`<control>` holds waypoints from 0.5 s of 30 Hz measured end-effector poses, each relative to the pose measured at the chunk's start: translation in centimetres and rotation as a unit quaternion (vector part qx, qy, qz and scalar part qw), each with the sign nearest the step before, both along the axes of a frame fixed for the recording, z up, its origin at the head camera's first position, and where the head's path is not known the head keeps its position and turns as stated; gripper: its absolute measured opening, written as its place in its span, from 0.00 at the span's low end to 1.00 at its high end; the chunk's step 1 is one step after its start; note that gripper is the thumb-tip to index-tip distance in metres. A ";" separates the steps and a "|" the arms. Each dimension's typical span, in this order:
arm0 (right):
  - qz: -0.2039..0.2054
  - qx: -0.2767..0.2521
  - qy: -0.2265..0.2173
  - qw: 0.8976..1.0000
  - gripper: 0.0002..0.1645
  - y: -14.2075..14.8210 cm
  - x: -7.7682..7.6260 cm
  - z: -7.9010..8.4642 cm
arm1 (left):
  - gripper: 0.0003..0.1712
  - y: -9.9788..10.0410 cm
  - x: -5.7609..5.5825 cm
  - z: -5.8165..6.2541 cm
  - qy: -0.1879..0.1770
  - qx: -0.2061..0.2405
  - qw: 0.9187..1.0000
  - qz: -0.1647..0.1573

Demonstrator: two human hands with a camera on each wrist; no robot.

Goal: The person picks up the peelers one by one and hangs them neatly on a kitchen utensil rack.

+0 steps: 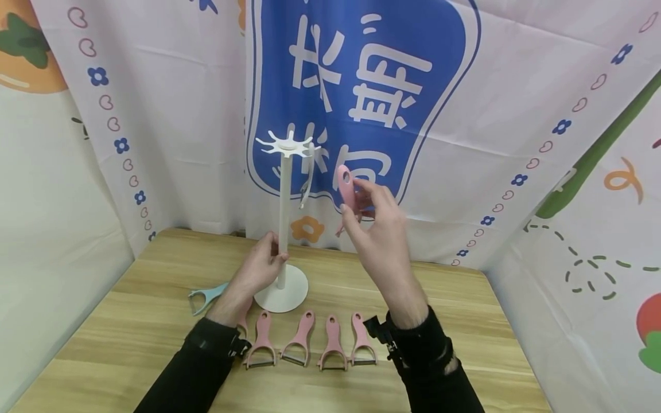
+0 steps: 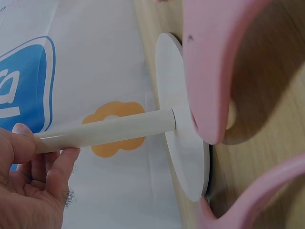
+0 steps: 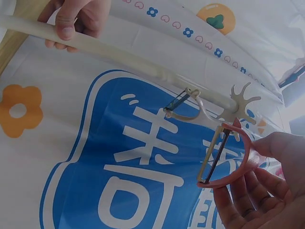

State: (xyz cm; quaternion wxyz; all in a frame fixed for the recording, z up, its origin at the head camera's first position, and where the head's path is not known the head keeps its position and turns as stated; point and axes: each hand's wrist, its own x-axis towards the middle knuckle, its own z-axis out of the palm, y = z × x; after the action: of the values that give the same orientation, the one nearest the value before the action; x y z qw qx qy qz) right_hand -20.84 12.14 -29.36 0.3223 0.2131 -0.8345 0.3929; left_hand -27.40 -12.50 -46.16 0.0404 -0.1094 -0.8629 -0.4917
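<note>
Here, the left hand (image 1: 260, 267) curls its fingers round the white stand (image 1: 285, 201) while the right hand (image 1: 381, 229) pinches a pink peeler (image 1: 346, 192) between thumb and fingers, raised near the hooked top (image 1: 287, 145), from which a white peeler (image 1: 310, 172) hangs.

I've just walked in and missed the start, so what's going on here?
A person's left hand grips the pole of a tall, round-based white stand. The right hand holds a pink Y-shaped peeler up near the stand's hooks, not hung on them. One white Y-shaped peeler hangs there. On the wood-grain tabletop lie a light-blue peeler and several more pink peelers.
</note>
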 end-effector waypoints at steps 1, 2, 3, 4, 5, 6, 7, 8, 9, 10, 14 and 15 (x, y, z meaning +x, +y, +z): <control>0.003 0.000 0.001 1.000 0.29 -0.2 0.0 0.1 | 0.10 0.0 0.0 0.0 -0.001 -0.001 1.000 0.000; 0.004 0.000 0.002 1.000 0.30 -0.3 0.0 0.2 | 0.11 -0.1 0.0 0.0 -0.001 -0.002 1.000 -0.001; 0.006 -0.001 0.004 1.000 0.30 -0.5 -0.1 0.3 | 0.11 -0.1 0.0 0.0 -0.002 -0.002 1.000 0.000; 0.007 -0.001 0.006 1.000 0.30 -0.6 -0.1 0.4 | 0.11 -0.1 0.0 0.0 -0.004 -0.002 1.000 0.000; 0.008 -0.001 0.008 1.000 0.30 -0.7 -0.1 0.5 | 0.11 -0.1 -0.1 -0.1 -0.004 -0.003 1.000 -0.001; 0.010 -0.002 0.011 1.000 0.29 -0.9 -0.2 0.6 | 0.11 -0.1 -0.1 -0.1 -0.004 -0.003 1.000 -0.002; 0.013 -0.003 0.012 1.000 0.29 -1.0 -0.3 0.7 | 0.11 -0.1 -0.1 -0.1 -0.003 -0.003 1.000 -0.002; 0.014 -0.003 0.015 1.000 0.29 -1.1 -0.3 0.9 | 0.11 -0.1 -0.1 -0.1 -0.001 -0.004 1.000 -0.004; 0.017 -0.004 0.016 1.000 0.28 -1.3 -0.4 1.0 | 0.11 -0.1 -0.1 -0.1 0.001 -0.005 1.000 -0.005; 0.019 -0.004 0.016 1.000 0.28 -1.4 -0.4 1.1 | 0.11 -0.1 -0.1 -0.1 0.002 -0.006 1.000 -0.005; 0.022 -0.003 0.016 1.000 0.28 -2.0 -0.4 1.4 | 0.10 -0.1 -0.1 -0.1 0.009 -0.009 1.000 -0.006; 0.022 -0.002 0.016 1.000 0.29 -2.1 -0.5 1.5 | 0.10 -0.1 -0.1 -0.1 0.009 -0.008 1.000 -0.006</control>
State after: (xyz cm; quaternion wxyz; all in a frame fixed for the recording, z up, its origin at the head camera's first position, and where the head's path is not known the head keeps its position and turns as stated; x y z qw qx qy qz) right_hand -21.30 10.05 -27.89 0.3270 0.2371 -0.8236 0.3982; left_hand -27.48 -12.62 -46.29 0.0445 -0.1194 -0.8657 -0.4841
